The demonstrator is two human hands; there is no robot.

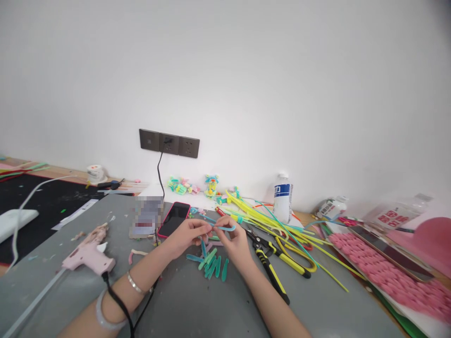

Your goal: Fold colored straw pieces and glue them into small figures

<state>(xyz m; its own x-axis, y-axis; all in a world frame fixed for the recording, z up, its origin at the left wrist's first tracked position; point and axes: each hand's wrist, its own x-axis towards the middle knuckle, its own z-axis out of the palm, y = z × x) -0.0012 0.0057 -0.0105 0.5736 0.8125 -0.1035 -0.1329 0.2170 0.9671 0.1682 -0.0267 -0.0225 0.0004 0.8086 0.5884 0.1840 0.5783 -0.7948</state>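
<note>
Both hands meet at mid-surface, the left hand (186, 234) and right hand (236, 241) each with fingers pinching an end of a blue strip (225, 228) bent into a loop. At 6 o'clock, short teal pieces (211, 265) lie finished, it seems. At 2 o'clock, a bundle of long strips (268, 218) looks unused. The pliers (278, 263) lie at 4 o'clock on the grey surface (197, 305).

Left hand (188, 236), right hand (235, 240) — pinched fingertips, close.

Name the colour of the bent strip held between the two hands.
Light blue; the bent strip shows best in the head view.
</note>
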